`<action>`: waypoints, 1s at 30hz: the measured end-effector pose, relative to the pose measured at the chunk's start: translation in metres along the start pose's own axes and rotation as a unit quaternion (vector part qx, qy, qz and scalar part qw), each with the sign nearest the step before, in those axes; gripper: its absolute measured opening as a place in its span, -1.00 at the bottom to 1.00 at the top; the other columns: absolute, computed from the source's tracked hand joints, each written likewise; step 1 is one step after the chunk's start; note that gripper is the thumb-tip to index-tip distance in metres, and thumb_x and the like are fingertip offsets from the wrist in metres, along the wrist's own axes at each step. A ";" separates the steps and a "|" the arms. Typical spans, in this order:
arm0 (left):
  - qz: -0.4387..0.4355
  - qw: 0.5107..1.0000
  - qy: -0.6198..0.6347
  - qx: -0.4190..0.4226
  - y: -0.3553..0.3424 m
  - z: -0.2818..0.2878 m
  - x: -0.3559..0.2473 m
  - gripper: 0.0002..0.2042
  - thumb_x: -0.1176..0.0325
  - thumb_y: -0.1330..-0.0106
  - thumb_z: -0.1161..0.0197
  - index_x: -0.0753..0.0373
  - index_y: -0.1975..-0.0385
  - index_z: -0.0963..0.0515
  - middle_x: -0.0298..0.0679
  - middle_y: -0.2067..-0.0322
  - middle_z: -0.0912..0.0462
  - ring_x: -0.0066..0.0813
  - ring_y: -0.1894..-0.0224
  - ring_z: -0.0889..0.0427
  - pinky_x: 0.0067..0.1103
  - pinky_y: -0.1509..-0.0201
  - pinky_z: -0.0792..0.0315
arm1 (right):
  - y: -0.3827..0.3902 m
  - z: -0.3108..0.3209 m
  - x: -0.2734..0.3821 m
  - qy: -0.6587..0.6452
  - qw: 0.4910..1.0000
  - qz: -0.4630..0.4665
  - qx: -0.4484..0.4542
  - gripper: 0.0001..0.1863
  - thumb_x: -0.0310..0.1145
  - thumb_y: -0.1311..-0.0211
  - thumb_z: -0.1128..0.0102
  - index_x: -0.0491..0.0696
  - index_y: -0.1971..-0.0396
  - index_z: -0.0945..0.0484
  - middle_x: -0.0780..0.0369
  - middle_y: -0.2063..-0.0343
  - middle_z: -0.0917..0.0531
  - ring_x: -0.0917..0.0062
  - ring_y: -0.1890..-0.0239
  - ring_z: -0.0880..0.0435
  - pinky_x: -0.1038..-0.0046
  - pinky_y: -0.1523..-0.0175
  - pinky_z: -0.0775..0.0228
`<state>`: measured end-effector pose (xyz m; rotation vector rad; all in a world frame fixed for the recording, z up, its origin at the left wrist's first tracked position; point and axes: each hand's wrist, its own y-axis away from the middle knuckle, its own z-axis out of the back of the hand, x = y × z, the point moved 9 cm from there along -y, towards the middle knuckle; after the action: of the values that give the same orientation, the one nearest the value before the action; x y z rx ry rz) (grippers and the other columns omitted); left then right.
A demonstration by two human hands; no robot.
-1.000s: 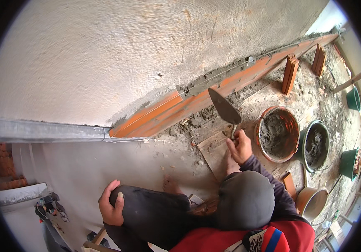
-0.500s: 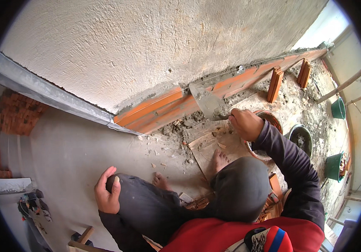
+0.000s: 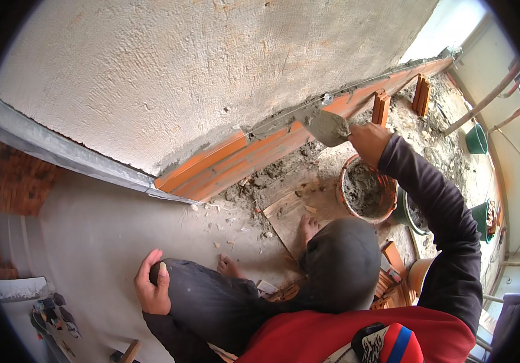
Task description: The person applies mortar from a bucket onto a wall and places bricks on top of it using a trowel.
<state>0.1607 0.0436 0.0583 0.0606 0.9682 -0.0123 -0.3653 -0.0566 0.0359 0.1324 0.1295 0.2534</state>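
Observation:
My right hand (image 3: 369, 140) grips a trowel (image 3: 326, 126) loaded with grey mortar, its blade held against the top of a low row of orange bricks (image 3: 254, 156) at the foot of a rough plastered wall (image 3: 199, 66). Fresh mortar lies along the top of that row. My left hand (image 3: 153, 289) rests curled on my left knee, holding nothing. Below my right hand stands an orange bucket (image 3: 366, 192) of mortar. I squat barefoot on a concrete floor.
Loose upright bricks (image 3: 381, 107) stand farther along the row. A wooden board (image 3: 290, 212) lies by my feet amid mortar crumbs. A dark bucket (image 3: 414, 215), green buckets (image 3: 476, 139) and stacked bricks (image 3: 393, 284) sit to the right. Tools (image 3: 51, 314) lie at lower left.
My right hand has lifted the loaded trowel from near the bucket up and rightward to the top of the brick row. The left hand stayed on the knee.

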 end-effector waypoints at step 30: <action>0.004 0.999 -0.021 -0.026 -0.003 -0.001 0.006 -0.52 0.13 -0.35 -0.19 0.44 -0.05 -0.46 0.02 0.04 -0.61 -0.27 -0.04 -0.57 -0.46 -0.14 -0.40 | 0.008 -0.063 -0.072 -0.113 0.987 0.111 0.002 -0.80 -0.36 -0.18 -0.05 -0.19 0.51 -0.50 0.15 0.62 -0.53 0.31 0.63 -0.59 0.30 0.50 -0.46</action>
<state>0.1627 0.0406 0.0524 0.0159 0.9257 0.0195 -0.4454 -0.0601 -0.0171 0.1793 -0.1108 0.4582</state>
